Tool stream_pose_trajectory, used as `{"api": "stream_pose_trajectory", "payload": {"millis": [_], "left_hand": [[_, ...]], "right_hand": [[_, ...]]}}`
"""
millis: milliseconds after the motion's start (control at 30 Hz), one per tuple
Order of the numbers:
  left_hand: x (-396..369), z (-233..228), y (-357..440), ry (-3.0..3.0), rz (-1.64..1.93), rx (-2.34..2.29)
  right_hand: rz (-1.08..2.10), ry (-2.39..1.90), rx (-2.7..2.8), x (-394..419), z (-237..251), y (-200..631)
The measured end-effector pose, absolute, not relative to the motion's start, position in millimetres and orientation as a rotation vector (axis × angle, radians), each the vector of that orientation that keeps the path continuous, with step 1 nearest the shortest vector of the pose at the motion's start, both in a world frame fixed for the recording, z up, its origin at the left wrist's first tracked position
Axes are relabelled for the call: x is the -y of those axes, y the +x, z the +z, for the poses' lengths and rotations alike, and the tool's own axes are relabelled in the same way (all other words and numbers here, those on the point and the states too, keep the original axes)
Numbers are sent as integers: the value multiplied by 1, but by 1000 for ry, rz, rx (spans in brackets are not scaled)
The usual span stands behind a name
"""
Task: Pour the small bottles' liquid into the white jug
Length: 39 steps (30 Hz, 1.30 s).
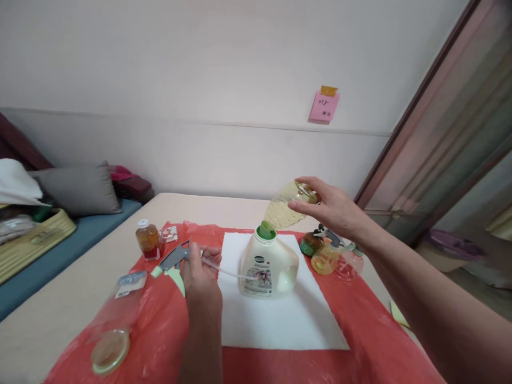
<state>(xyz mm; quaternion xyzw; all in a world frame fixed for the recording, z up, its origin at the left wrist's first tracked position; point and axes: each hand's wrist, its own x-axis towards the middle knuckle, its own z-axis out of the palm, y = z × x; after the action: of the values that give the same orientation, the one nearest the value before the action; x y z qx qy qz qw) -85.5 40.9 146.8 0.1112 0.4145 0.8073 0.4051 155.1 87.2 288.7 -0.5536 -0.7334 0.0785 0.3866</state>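
Note:
My right hand (326,205) grips a clear yellowish bottle (286,208) by its base. The bottle is tilted, its neck down at the green mouth of a large pale detergent jug (260,266). That jug stands upright on a white cloth (280,325) and has a handle on its right side. In my left hand (202,272) is a grey and light green spray nozzle (176,257), with its thin dip tube reaching right, in front of the jug. How much liquid is in the tilted bottle I cannot tell.
Red plastic sheeting (160,325) covers the table under the cloth. An amber bottle (148,240), a clear packet (130,285) and a round lid (111,352) lie left. Several small bottles (326,258) stand right. A pink note (324,106) hangs on the wall.

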Motion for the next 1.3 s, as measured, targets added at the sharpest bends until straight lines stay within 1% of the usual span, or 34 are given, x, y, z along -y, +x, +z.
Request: {"api": "stream_pose_trajectory", "payload": {"millis": [167, 300, 400, 500, 567, 700, 800, 1000, 1300], "left_hand": [[-42, 146, -89, 291, 2058, -1037], [-41, 145, -88, 321, 2062, -1028], [-41, 145, -85, 336, 2052, -1030], [-40, 146, -83, 317, 2045, -1013], [-40, 148, -82, 290, 2054, -1005], [-39, 151, -79, 184, 2074, -1035], [-40, 151, -76, 122, 2062, -1050], [-44, 145, -71, 153, 2052, -1049], [-42, 144, -70, 179, 2107, -1038]], "right_hand": [[159, -1462, 1903, -83, 295, 150], [147, -1402, 1897, -79, 292, 152], [117, -1326, 1858, -72, 282, 158], [130, -1298, 1724, -63, 257, 167], [242, -1278, 1529, -56, 232, 173], [765, -1062, 989, -43, 174, 179], [999, -946, 829, -32, 142, 178], [1086, -930, 881, -18, 117, 176], [1024, -957, 885, -9, 115, 188]]}}
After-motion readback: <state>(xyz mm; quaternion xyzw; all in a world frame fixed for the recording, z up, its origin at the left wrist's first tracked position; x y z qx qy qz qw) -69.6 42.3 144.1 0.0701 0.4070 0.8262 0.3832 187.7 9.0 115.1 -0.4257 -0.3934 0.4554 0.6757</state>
